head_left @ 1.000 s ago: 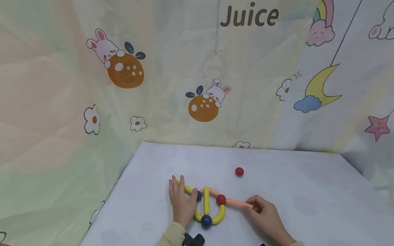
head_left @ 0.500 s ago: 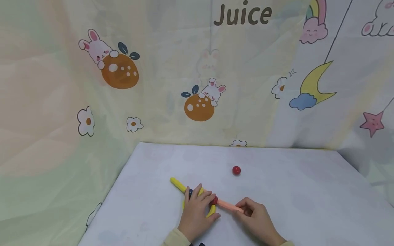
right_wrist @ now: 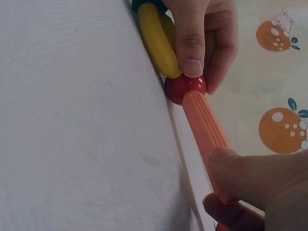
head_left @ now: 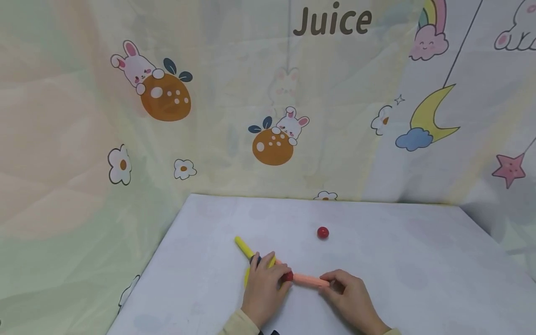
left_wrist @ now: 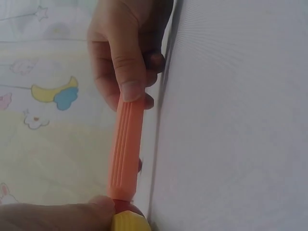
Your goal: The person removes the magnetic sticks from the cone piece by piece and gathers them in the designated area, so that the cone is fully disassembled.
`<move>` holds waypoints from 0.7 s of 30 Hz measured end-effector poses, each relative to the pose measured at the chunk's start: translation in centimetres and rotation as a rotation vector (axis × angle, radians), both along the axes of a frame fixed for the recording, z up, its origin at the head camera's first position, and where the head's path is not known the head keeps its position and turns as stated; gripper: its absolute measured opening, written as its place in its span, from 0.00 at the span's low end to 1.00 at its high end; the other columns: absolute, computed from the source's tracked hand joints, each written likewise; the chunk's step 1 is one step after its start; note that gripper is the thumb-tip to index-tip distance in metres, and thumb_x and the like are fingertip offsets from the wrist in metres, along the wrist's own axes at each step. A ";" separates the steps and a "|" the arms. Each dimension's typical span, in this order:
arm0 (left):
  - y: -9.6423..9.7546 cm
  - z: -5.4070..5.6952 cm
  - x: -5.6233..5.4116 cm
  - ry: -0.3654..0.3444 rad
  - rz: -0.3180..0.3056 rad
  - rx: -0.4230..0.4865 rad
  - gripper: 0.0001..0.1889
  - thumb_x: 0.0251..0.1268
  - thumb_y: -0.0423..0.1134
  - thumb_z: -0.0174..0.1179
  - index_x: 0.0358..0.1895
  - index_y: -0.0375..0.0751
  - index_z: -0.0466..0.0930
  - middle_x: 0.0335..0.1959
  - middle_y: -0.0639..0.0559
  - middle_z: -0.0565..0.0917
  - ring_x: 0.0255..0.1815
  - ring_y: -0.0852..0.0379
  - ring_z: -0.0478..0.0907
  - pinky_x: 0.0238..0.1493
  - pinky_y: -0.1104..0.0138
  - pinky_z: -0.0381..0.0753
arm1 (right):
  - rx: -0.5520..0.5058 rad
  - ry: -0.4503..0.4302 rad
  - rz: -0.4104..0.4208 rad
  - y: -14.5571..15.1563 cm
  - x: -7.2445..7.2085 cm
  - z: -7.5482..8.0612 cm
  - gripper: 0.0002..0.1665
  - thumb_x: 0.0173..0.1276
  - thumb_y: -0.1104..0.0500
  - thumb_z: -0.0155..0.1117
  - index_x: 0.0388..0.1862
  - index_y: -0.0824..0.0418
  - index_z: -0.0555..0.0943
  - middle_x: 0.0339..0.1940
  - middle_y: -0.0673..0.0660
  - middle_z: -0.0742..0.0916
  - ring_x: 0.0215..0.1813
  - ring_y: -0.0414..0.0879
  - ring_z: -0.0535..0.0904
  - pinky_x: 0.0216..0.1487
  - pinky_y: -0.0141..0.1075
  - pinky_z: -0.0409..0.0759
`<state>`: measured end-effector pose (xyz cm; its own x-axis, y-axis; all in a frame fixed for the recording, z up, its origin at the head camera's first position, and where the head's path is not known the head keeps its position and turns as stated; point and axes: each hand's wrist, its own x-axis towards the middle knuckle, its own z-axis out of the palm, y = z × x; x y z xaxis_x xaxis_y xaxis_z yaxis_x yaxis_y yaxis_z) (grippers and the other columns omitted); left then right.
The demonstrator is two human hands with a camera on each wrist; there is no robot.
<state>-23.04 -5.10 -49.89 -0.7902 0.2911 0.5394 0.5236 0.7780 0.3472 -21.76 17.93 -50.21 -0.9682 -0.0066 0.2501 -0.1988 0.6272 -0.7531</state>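
My left hand point(head_left: 266, 291) lies over a small figure of joined magnetic rods and balls, pinching its red ball point(right_wrist: 178, 89) between thumb and fingers. From that ball an orange stick point(head_left: 309, 280) runs to the right. My right hand point(head_left: 353, 298) pinches the stick's far end; its thumb presses on top in the right wrist view. Stick and ball meet end to end there. A yellow curved rod point(right_wrist: 159, 43) joins the ball on its other side. Past my left fingers, a straight yellow rod point(head_left: 244, 246) extends from a dark blue ball point(head_left: 255, 259). Much of the figure is hidden under my left hand.
A loose red ball point(head_left: 323, 232) sits on the white table point(head_left: 398, 251), beyond the orange stick. Behind the table hangs a printed cloth point(head_left: 222, 93) with rabbits, oranges and a moon.
My left hand has gone from the figure's left part to the red ball, uncovering the straight yellow rod. The figure has shifted left and turned slightly; my right hand has kept its pinch, moving left.
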 end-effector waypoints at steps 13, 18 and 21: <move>0.1 0.0 -0.2 0.050 -0.003 0.000 0.09 0.50 0.42 0.75 0.34 0.55 0.86 0.34 0.67 0.85 0.58 0.49 0.78 0.63 0.46 0.69 | 0.062 0.029 0.042 0.3 -0.2 0.0 0.15 0.53 0.62 0.77 0.34 0.44 0.84 0.27 0.37 0.79 0.27 0.35 0.69 0.28 0.28 0.70; -0.2 0.1 -0.2 0.021 0.017 0.031 0.09 0.49 0.40 0.75 0.34 0.54 0.86 0.35 0.66 0.85 0.58 0.48 0.78 0.61 0.48 0.72 | 0.077 -0.009 -0.010 1.6 -0.7 0.1 0.14 0.54 0.62 0.76 0.36 0.47 0.84 0.31 0.40 0.82 0.29 0.34 0.73 0.31 0.29 0.73; -0.3 0.1 -0.2 0.004 0.033 0.050 0.09 0.48 0.40 0.76 0.33 0.53 0.87 0.35 0.65 0.85 0.59 0.49 0.77 0.60 0.50 0.74 | 0.088 -0.024 -0.075 3.1 -1.1 0.3 0.13 0.58 0.61 0.74 0.40 0.50 0.84 0.33 0.43 0.84 0.29 0.36 0.73 0.31 0.29 0.73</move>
